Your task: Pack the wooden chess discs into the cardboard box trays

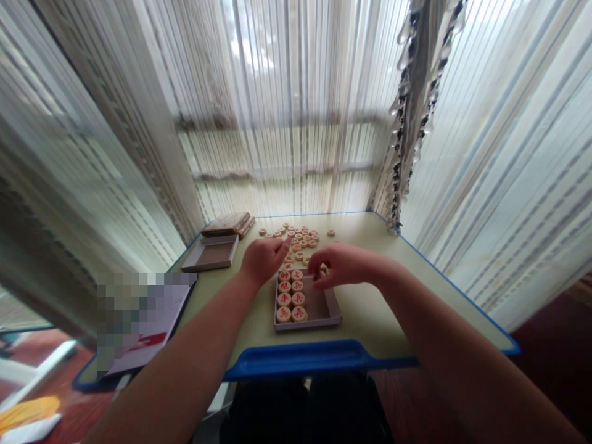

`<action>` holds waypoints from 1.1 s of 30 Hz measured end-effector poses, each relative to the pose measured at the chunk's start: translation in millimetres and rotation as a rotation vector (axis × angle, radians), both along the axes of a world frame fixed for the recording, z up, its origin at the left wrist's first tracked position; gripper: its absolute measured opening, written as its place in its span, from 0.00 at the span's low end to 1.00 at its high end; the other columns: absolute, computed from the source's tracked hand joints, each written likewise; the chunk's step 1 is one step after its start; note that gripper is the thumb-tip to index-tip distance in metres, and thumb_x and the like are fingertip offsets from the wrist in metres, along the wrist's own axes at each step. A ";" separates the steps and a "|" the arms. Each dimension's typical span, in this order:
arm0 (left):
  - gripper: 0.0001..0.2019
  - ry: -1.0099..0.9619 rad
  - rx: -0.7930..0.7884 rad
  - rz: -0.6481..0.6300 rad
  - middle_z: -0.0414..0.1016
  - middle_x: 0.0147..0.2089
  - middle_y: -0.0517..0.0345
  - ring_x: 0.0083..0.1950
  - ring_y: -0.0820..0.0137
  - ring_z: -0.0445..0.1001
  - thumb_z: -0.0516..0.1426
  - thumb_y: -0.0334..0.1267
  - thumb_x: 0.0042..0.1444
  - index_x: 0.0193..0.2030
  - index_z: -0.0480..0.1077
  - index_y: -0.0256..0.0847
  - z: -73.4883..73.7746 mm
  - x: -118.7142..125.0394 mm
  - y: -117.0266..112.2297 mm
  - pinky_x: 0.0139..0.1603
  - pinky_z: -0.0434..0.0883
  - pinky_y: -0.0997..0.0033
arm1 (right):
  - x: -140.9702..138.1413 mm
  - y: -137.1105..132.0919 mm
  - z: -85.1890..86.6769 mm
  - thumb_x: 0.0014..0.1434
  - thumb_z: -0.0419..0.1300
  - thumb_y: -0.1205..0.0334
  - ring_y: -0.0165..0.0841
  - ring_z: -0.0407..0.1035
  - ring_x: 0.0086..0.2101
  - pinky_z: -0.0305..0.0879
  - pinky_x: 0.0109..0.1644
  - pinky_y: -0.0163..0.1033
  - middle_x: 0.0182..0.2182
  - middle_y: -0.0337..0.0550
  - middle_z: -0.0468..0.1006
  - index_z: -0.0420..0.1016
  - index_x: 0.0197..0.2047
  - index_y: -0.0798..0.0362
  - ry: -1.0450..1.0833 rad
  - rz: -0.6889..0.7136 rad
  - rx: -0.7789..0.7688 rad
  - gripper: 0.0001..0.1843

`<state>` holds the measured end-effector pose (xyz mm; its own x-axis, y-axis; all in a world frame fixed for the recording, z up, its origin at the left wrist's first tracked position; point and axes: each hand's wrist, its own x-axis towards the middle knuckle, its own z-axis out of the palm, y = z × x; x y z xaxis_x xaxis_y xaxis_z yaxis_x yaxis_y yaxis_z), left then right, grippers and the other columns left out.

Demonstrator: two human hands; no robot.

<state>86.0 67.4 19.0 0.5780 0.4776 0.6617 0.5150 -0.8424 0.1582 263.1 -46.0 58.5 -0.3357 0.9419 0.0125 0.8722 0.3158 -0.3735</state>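
Observation:
A shallow open cardboard box (324,322) lies in front of me. Round wooden xiangqi pieces with red characters (298,300) fill two columns along its left side. At the box's far end, my right hand (346,265) is curled with thumb and fingers around a xiangqi piece, partly hidden by the fingers. Just beyond the box's far left corner, my left hand (263,262) is closed, its fingertips near the loose pieces; what it holds, if anything, is hidden. Several loose xiangqi pieces (305,237) are scattered on the table behind the box.
The pale green table (379,308) has a blue edge with a molded tray (300,361) at the front. An open box lid (210,253) lies at left, before a folded board (226,224). A tablet-like device (161,314) rests at the near left. Curtains (287,111) hang behind.

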 end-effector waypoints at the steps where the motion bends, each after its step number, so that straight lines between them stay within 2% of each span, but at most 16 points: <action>1: 0.24 0.008 0.006 0.003 0.68 0.18 0.56 0.20 0.76 0.62 0.44 0.47 0.59 0.17 0.65 0.37 0.2 0.1 0.0 0.25 0.52 0.73 | -2.7 -1.9 -0.1 0.44 0.61 0.57 0.28 0.68 0.29 0.59 0.32 0.32 0.32 0.39 0.77 0.75 0.37 0.52 -0.020 0.016 -0.015 0.15; 7: 0.23 0.008 0.007 -0.003 0.68 0.19 0.56 0.21 0.75 0.62 0.44 0.46 0.59 0.17 0.65 0.37 3.6 -1.0 -1.0 0.25 0.53 0.73 | -14.3 -6.9 -5.4 0.42 0.61 0.61 0.31 0.66 0.29 0.57 0.30 0.33 0.25 0.38 0.76 0.77 0.29 0.51 -0.199 0.036 -0.050 0.08; 12: 0.23 0.042 0.049 0.009 0.67 0.18 0.57 0.20 0.76 0.60 0.44 0.45 0.58 0.17 0.64 0.37 5.4 -0.6 -2.3 0.26 0.53 0.72 | -12.7 -9.5 -0.7 0.40 0.63 0.59 0.33 0.66 0.33 0.59 0.35 0.34 0.30 0.40 0.75 0.77 0.30 0.50 -0.200 0.089 0.043 0.10; 14: 0.23 0.042 0.061 0.023 0.66 0.18 0.57 0.21 0.76 0.60 0.44 0.45 0.59 0.17 0.64 0.37 5.5 -0.6 -2.4 0.26 0.52 0.72 | -12.1 -10.7 1.9 0.40 0.63 0.59 0.33 0.66 0.34 0.59 0.36 0.35 0.31 0.40 0.75 0.77 0.33 0.50 -0.185 0.087 0.030 0.13; 18: 0.23 0.041 0.059 0.022 0.66 0.18 0.57 0.21 0.76 0.60 0.44 0.45 0.59 0.16 0.63 0.37 6.3 0.0 -3.9 0.26 0.53 0.72 | -12.2 -10.4 1.3 0.43 0.60 0.65 0.30 0.67 0.30 0.60 0.36 0.33 0.32 0.40 0.75 0.78 0.32 0.50 -0.158 0.101 -0.023 0.10; 22: 0.23 0.055 0.035 -0.001 0.65 0.17 0.58 0.19 0.77 0.58 0.45 0.46 0.58 0.16 0.63 0.37 7.4 0.7 -6.9 0.25 0.53 0.73 | -10.8 -7.1 -1.9 0.42 0.60 0.65 0.30 0.67 0.29 0.60 0.35 0.33 0.28 0.40 0.76 0.78 0.31 0.51 -0.200 0.060 -0.009 0.10; 33: 0.24 0.042 0.018 -0.019 0.64 0.17 0.58 0.19 0.77 0.57 0.45 0.46 0.58 0.16 0.64 0.37 7.0 0.9 -9.9 0.24 0.51 0.73 | -6.7 -3.6 -3.5 0.42 0.60 0.61 0.28 0.65 0.25 0.55 0.28 0.33 0.27 0.38 0.76 0.78 0.31 0.49 -0.257 -0.016 0.003 0.10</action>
<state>86.9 57.5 25.9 0.6146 0.4546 0.6447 0.5046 -0.8547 0.1218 256.5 -49.6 55.0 -0.3135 0.9471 -0.0685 0.9432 0.3022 -0.1376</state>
